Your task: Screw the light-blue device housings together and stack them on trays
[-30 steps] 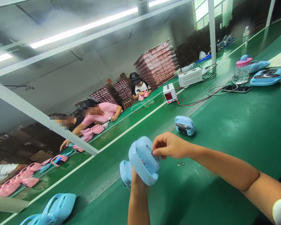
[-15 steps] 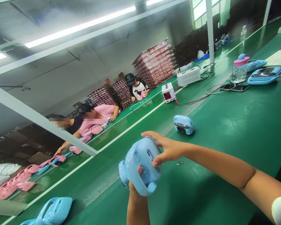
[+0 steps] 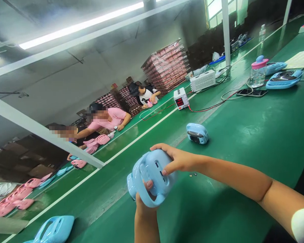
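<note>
A glossy light blue plastic device with a loop handle (image 3: pixel 158 173) is held up over the green table, tilted, its slotted face turned partly to me. From below, my left hand (image 3: pixel 147 194) grips it, the thumb showing through the handle opening; its other fingers are hidden behind. My right hand (image 3: pixel 172 160) wraps the upper right edge, with the thumb resting by the slots. Two tiny chips or cards (image 3: pixel 193 174) lie on the table beyond my right wrist. Farther back stands a smaller blue unit with a dark front panel (image 3: pixel 197 133).
Another blue handled device (image 3: pixel 54 229) lies at lower left. A power supply with red digits (image 3: pixel 181 99), wires, a phone (image 3: pixel 252 92), a pink-lidded bottle (image 3: pixel 258 72) and a blue device (image 3: pixel 284 80) stand at right. Across the belt, several people handle pink parts (image 3: pixel 22 194).
The blue device has turned slightly, so its slots show more clearly. My right thumb has shifted a little on its face. Across the belt, the person in pink has raised their head.
</note>
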### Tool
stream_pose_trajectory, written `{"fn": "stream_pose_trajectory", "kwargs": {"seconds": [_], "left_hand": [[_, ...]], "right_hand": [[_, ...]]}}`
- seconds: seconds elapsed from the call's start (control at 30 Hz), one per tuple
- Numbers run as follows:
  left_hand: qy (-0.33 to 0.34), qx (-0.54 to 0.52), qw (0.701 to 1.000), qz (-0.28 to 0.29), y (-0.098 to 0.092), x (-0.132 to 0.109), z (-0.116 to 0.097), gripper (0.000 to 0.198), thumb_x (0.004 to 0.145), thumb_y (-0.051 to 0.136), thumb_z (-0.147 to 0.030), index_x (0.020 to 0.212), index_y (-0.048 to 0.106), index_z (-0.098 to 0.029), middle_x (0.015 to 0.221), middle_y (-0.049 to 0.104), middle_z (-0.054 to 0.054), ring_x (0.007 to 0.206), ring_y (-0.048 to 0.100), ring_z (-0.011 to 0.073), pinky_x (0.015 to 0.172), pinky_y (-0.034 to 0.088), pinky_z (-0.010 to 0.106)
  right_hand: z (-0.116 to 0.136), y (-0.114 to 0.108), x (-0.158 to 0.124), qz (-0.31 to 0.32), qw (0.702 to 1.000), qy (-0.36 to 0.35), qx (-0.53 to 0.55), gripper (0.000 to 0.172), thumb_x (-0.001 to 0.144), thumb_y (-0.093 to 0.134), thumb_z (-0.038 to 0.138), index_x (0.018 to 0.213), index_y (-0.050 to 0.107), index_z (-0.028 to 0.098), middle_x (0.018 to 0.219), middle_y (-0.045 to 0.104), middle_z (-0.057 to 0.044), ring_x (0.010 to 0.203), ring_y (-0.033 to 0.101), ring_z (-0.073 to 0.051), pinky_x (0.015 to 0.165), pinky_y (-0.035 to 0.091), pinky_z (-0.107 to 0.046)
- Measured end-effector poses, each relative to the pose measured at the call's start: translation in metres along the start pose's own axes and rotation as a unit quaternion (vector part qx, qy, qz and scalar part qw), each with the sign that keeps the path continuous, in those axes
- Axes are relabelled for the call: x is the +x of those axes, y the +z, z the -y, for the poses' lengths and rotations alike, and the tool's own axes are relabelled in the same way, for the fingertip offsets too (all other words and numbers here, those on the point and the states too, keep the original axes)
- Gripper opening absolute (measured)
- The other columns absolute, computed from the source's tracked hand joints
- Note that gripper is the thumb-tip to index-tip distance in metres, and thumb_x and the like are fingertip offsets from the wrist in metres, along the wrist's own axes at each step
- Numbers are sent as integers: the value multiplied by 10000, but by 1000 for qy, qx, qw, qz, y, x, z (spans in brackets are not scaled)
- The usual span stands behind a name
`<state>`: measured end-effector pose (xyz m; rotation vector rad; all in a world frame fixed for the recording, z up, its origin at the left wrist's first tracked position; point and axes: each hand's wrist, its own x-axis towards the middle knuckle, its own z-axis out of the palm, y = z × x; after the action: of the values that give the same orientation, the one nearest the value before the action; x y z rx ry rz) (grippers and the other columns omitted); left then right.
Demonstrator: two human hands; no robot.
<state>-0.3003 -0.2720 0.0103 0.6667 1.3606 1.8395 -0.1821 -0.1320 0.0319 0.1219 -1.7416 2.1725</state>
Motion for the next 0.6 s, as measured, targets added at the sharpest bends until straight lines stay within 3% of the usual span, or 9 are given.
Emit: {"fn": "stream_pose_trajectory", "kwargs": {"seconds": [0.17,0.3,0.6], "left_hand": [[-26,-23,999,-8,3,1,0,386,491,752,-381,830,703,-203,772,725,46,754,680,284,731,574,410],[-21,-16,1000,-6,3,0,-1,356,500,730,-372,792,698,-171,786,723,71,780,682,304,767,559,425],[-25,31,999,5,2,-3,-7,453,528,671,-440,916,693,-208,869,716,79,904,654,339,765,553,448]], "right_hand": [[-3,2,0,-32,999,-1,-5,710,545,739,187,1177,423,263,939,492,14,816,490,-137,660,419,-238],[-1,5,-1,-47,999,-6,0,700,547,729,180,1170,418,253,930,498,11,827,496,-147,674,433,-254],[3,1,-1,36,998,-15,50,752,555,779,180,1201,399,254,1014,483,-5,878,515,-139,740,453,-260]]}}
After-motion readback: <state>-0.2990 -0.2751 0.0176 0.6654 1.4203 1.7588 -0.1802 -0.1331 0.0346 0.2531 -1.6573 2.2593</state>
